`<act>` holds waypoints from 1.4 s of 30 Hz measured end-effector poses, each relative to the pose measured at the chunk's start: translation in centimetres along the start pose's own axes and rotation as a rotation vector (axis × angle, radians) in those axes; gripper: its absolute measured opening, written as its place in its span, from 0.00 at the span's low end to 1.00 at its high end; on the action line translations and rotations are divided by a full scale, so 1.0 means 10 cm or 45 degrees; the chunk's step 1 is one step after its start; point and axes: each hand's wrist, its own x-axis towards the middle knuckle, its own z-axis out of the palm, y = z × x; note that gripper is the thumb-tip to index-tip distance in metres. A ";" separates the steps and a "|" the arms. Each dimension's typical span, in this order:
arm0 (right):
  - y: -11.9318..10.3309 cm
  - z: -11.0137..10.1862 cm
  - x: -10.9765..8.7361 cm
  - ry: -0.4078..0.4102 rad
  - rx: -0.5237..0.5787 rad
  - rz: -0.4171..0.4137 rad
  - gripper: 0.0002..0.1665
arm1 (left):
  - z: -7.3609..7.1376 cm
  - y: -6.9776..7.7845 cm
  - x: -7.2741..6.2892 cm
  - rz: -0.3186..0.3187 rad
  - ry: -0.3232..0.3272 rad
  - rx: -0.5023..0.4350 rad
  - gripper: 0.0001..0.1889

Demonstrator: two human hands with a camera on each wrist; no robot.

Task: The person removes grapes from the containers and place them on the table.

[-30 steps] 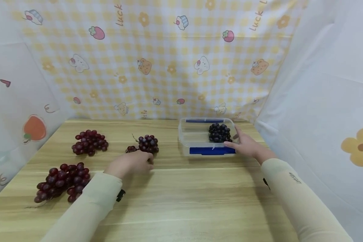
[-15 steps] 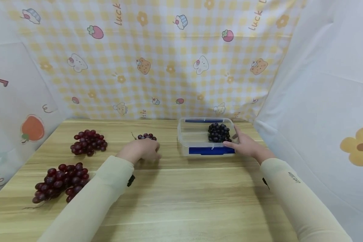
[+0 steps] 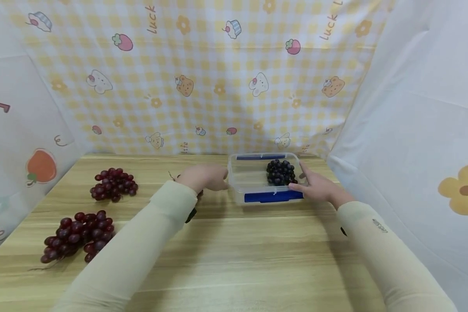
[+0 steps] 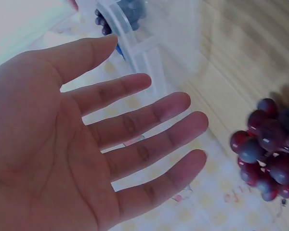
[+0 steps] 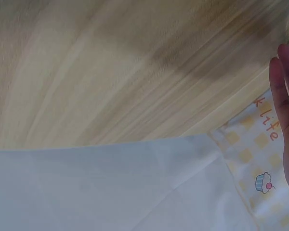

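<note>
A clear plastic food container (image 3: 249,188) with blue latches stands at the back right of the table. A bunch of dark grapes (image 3: 281,172) lies in its right part. My left hand (image 3: 208,177) is at the container's left wall, and the left wrist view shows its fingers straight and spread, with nothing held. Behind the left wrist, a small bunch of red grapes (image 4: 269,149) is mostly hidden in the head view. My right hand (image 3: 316,185) rests at the container's right side, thumb at the front corner and extended fingers along the wall.
Two more bunches of red grapes lie on the left of the wooden table (image 3: 249,260): one bunch (image 3: 114,184) farther back, a larger bunch (image 3: 78,234) nearer the front. A checked cloth (image 3: 218,65) hangs behind the table, and a white cloth (image 3: 421,151) hangs at the right.
My left hand has moved right, from beside and over the small red bunch to the container's left wall. My right hand has stayed at the container's right side.
</note>
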 end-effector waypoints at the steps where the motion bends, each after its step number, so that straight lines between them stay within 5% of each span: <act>1: 0.00 -0.01 -0.01 -0.003 -0.011 0.001 0.65 | -0.02 0.03 0.04 0.025 0.016 0.031 0.14; 9: -0.02 -0.08 -0.04 -0.020 -0.072 0.001 0.64 | -0.24 0.40 0.51 0.110 0.114 0.186 0.14; 16: 0.00 -0.02 -0.03 -0.042 -0.049 0.004 0.67 | -0.35 0.77 1.00 0.168 0.245 0.114 0.05; 23: 0.00 0.00 -0.02 -0.023 -0.007 0.006 0.67 | -0.20 1.18 1.34 0.175 0.339 0.152 0.25; 32: -0.05 -0.01 -0.01 -0.065 -0.009 0.011 0.72 | 0.02 1.30 1.67 0.036 0.087 0.152 0.24; 42: 0.00 -0.03 0.01 -0.037 0.011 0.029 0.69 | -0.01 1.33 1.80 0.023 0.027 0.074 0.31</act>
